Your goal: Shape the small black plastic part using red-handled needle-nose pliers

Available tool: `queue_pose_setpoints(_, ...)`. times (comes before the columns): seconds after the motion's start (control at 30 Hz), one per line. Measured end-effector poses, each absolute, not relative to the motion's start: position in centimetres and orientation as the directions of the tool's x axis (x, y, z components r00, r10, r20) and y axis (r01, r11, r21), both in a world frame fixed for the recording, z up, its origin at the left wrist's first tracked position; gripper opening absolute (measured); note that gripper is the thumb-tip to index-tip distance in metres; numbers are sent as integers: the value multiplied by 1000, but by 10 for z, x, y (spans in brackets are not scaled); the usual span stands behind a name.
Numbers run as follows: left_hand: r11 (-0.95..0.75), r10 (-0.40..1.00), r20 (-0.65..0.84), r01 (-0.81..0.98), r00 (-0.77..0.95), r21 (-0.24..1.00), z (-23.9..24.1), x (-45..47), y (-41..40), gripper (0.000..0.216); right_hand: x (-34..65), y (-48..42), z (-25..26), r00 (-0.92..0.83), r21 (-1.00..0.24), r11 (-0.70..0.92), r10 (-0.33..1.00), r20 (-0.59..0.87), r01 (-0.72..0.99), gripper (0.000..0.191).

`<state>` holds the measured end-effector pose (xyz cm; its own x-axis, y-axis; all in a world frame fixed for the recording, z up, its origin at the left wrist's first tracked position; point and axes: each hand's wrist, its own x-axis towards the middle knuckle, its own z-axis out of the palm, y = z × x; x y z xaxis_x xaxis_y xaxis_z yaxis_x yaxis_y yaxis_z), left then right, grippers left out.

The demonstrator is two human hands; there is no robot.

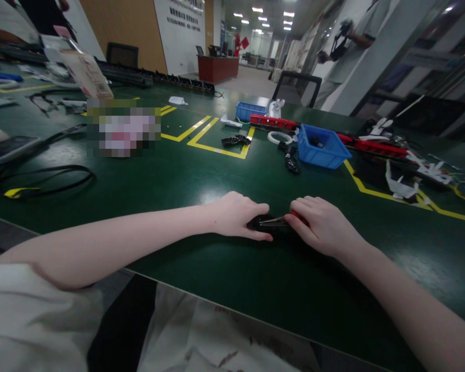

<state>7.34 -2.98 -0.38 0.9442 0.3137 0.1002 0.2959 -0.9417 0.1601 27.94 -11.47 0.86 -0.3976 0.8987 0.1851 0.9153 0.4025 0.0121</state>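
My left hand (242, 216) is closed over a small black part (254, 222), its thumb and fingers on either side. Most of that part is hidden by the hand. In my right hand (321, 225) is a red-handled tool with slim metal jaws (273, 222), perhaps pliers; the grip covers its handle. The jaws point left and meet or overlap the black part between my hands. Whether they clamp it I cannot tell. Both hands are low over the green table (170, 227), near its front edge.
Ahead stand a blue bin (321, 150) with dark pieces and a second blue bin (251, 110). Black parts (236, 140), a white ring (279, 138) and red strips (273, 122) lie around them. Black cable (73, 168) curls at left. A person (349, 46) stands beyond the table.
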Motion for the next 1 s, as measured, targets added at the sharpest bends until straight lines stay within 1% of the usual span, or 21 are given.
queue_pose_setpoints(0.23,-944,307,102,290,946,155,-4,73,-30,46,275,-116,8,-401,25,404,895,196,914,38)
queue_pose_setpoints(0.4,-940,313,98,293,945,174,-4,73,-29,46,278,-116,6,-392,81,385,881,266,919,38)
queue_pose_setpoints(0.57,-941,311,84,294,947,170,-5,73,-28,47,285,-116,4,-347,54,349,879,326,936,37)
queue_pose_setpoints(0.73,-945,298,87,282,950,165,-6,72,-28,47,287,-116,5,-320,6,333,900,297,943,36)
queue_pose_setpoints(0.9,-942,296,68,279,953,184,-6,73,-27,47,282,-117,5,-344,9,356,896,280,935,36)
queue_pose_setpoints(1.0,-941,297,71,280,952,190,-6,73,-27,47,281,-117,5,-343,-12,358,903,259,934,36)
